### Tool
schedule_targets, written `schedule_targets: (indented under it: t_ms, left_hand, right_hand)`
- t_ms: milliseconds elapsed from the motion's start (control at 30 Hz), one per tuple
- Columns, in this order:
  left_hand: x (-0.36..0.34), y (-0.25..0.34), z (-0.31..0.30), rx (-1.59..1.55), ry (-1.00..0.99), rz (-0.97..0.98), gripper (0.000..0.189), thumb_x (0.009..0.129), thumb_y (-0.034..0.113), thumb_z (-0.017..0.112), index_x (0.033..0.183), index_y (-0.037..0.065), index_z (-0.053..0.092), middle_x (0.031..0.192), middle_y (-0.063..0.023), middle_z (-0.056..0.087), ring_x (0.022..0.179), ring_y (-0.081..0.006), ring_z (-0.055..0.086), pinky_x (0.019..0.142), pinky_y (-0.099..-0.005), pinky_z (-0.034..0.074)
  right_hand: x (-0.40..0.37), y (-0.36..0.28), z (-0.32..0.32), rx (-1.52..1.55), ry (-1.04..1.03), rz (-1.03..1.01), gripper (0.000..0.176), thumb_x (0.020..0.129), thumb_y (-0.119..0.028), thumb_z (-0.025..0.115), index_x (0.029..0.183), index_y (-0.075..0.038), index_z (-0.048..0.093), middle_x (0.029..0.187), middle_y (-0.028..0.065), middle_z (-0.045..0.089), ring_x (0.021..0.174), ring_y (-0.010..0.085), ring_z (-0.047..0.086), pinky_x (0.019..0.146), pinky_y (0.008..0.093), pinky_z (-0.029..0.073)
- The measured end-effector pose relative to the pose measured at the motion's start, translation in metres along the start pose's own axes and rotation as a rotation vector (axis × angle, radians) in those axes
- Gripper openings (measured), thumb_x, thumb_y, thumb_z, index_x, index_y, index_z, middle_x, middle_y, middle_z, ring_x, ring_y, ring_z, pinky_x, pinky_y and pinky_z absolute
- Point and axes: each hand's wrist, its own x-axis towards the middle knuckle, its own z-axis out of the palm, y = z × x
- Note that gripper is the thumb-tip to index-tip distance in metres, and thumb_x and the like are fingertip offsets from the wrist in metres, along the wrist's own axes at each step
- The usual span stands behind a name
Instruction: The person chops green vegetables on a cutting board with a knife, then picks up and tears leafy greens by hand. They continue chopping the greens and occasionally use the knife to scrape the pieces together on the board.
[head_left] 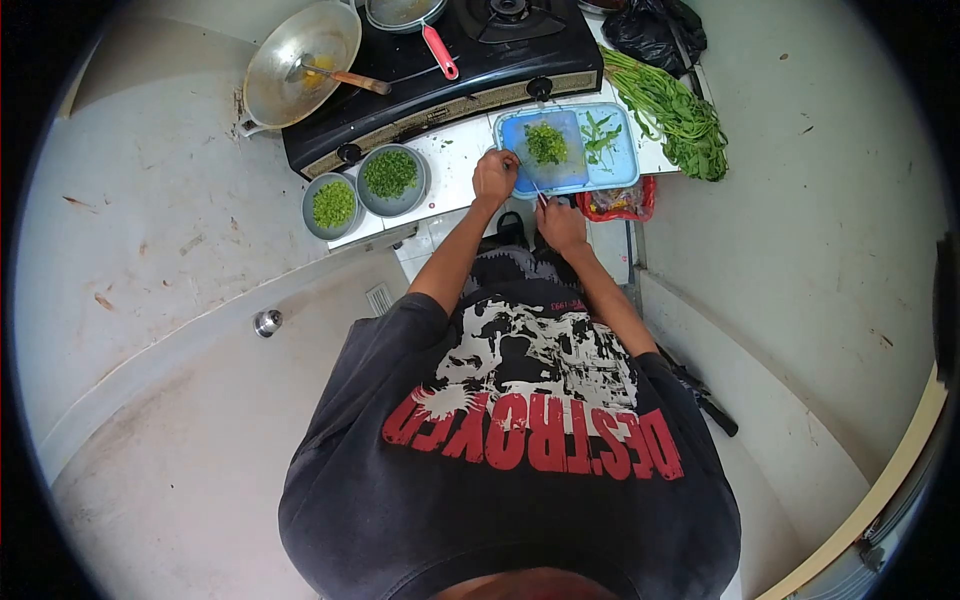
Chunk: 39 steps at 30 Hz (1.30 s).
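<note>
My right hand (562, 223) is closed round the handle of a knife (538, 189), its blade pointing up over the near edge of the blue tray (627, 178). My left hand (495, 177) is at the tray's left edge, fingers pinched together; what they hold, if anything, is too small to make out. On the blue cutting board (568, 178) inside the tray sits a small heap of chopped greens (545, 144). Loose green leaves (601, 137) lie to its right in the tray.
Two grey bowls of chopped greens, one darker (390, 174) and one lighter (334, 204), stand at left. Behind is a black stove (440, 110) with a wok (275, 85) and a red-handled pan (438, 52). Leafy stalks (680, 125), a black bag (655, 30) and a red basket (648, 205) are at right.
</note>
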Motion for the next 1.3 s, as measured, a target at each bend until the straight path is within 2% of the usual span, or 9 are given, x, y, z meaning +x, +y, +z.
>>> schedule_targets:
  t_ms: [67,167,267,367,567,667,767,1000,1300]
  left_hand:
    - [-0.001,-0.007,0.007,-0.008,0.044,0.034,0.009,0.08,0.01,0.072,0.088,0.011,0.077,0.087,-0.0095,0.074,0.082,-0.029,0.072,0.075,-0.0398,0.056]
    - [-0.004,-0.002,0.005,-0.109,0.058,-0.038,0.01,0.08,0.009,0.071,0.088,0.011,0.077,0.086,-0.0106,0.073,0.082,-0.03,0.072,0.076,-0.0403,0.056]
    - [-0.005,-0.003,0.003,-0.068,0.035,0.006,0.011,0.081,0.008,0.07,0.089,0.01,0.076,0.087,-0.0122,0.072,0.082,-0.0308,0.071,0.076,-0.0407,0.056]
    - [-0.007,-0.002,0.002,-0.002,0.065,0.128,0.009,0.082,0.006,0.07,0.089,0.01,0.076,0.089,-0.0108,0.069,0.082,-0.0313,0.069,0.075,-0.0419,0.056]
    - [-0.014,-0.008,0.003,0.051,0.137,0.324,0.01,0.086,0.007,0.065,0.091,0.008,0.074,0.087,-0.0141,0.065,0.081,-0.0349,0.067,0.073,-0.0448,0.054]
    - [-0.015,-0.006,0.001,0.155,0.128,0.365,0.01,0.086,0.006,0.065,0.091,0.007,0.074,0.087,-0.0137,0.065,0.081,-0.0347,0.067,0.073,-0.0445,0.054]
    - [-0.016,-0.007,0.003,0.127,0.159,0.368,0.008,0.087,0.007,0.067,0.089,0.007,0.075,0.086,-0.0106,0.066,0.079,-0.0332,0.067,0.071,-0.0451,0.054]
    - [-0.016,-0.003,0.001,0.054,0.169,0.322,0.008,0.086,0.005,0.067,0.088,0.007,0.074,0.085,-0.0107,0.065,0.078,-0.0324,0.067,0.07,-0.0445,0.055]
    - [-0.014,-0.006,0.003,0.054,0.143,0.285,0.009,0.084,0.004,0.068,0.089,0.009,0.074,0.085,-0.0105,0.065,0.078,-0.032,0.067,0.071,-0.0429,0.056]
  right_hand:
    - [-0.006,0.004,-0.001,0.02,-0.028,0.017,0.041,0.098,-0.037,0.054,0.096,0.003,0.064,0.084,0.0275,0.071,0.08,0.0447,0.071,0.074,0.0544,0.058]
    - [-0.013,0.005,-0.005,0.034,-0.033,0.03,0.041,0.098,-0.036,0.054,0.097,0.003,0.065,0.086,0.0278,0.071,0.081,0.0452,0.071,0.076,0.055,0.057]
    - [-0.008,0.007,-0.006,0.032,-0.052,0.021,0.041,0.098,-0.037,0.054,0.097,0.003,0.065,0.086,0.0277,0.071,0.081,0.0456,0.071,0.077,0.055,0.057]
    - [0.001,0.003,-0.009,0.035,-0.064,0.006,0.042,0.098,-0.037,0.054,0.096,0.003,0.066,0.085,0.0277,0.071,0.081,0.0457,0.071,0.077,0.0546,0.057]
    - [0.009,-0.004,-0.008,0.049,-0.04,0.022,0.044,0.099,-0.038,0.052,0.094,0.003,0.066,0.085,0.0295,0.07,0.082,0.0472,0.07,0.077,0.056,0.056]
    - [-0.001,0.005,-0.003,0.081,-0.016,0.038,0.044,0.099,-0.038,0.052,0.095,0.004,0.066,0.084,0.0296,0.07,0.082,0.0475,0.07,0.077,0.056,0.056]
    - [-0.007,0.009,-0.004,0.103,-0.025,0.072,0.043,0.1,-0.037,0.052,0.097,0.004,0.065,0.083,0.0297,0.07,0.081,0.0476,0.07,0.077,0.0566,0.056]
    - [-0.004,-0.001,-0.005,0.113,-0.039,0.032,0.047,0.101,-0.04,0.05,0.098,0.004,0.064,0.084,0.0317,0.068,0.082,0.0509,0.068,0.077,0.0595,0.054]
    - [0.025,-0.01,0.001,0.077,-0.04,0.026,0.047,0.101,-0.04,0.05,0.097,0.004,0.065,0.086,0.0307,0.069,0.084,0.0494,0.069,0.079,0.058,0.055]
